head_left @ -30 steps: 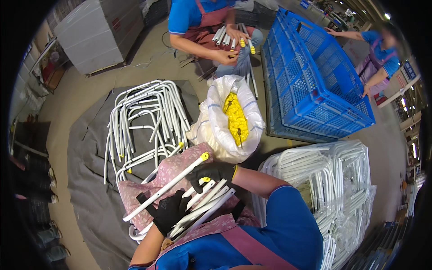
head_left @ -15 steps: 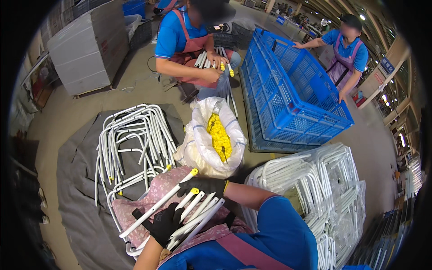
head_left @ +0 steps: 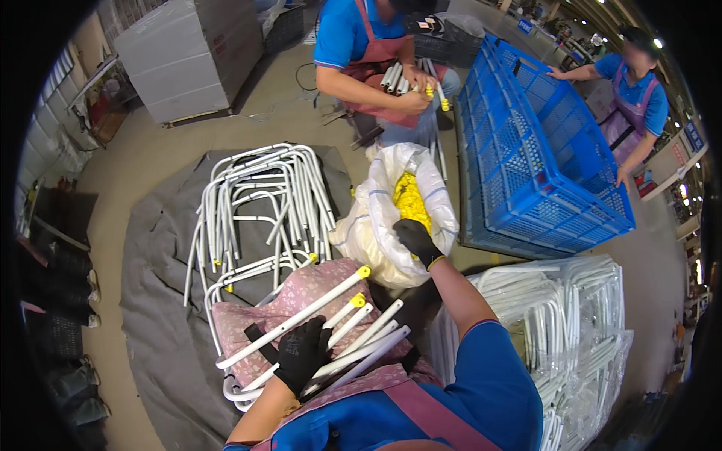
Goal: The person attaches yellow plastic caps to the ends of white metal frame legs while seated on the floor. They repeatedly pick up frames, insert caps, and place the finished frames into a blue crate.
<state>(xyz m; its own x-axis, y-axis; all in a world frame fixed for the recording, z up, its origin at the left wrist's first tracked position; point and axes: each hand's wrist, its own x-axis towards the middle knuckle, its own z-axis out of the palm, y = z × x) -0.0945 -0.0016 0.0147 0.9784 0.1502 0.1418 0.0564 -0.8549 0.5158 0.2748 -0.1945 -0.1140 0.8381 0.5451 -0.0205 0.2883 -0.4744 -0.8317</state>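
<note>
The person's gloved left hand [head_left: 303, 352] lies across bent white tubes [head_left: 293, 319] on the floral apron [head_left: 241, 312] over their lap; I can't make out whether its fingers close round them. Two tube ends there wear yellow end caps [head_left: 364, 271]. Just ahead, the gloved right hand [head_left: 415, 239] is in the mouth of the white sack [head_left: 359, 233], over the yellow heap [head_left: 410, 197]; its grip I can't tell.

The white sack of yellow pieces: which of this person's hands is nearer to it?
Right. The right hand is at the mouth of the white sack, beside the yellow pieces; the left hand is farther off, toward the person's body, on the white tubes.
</note>
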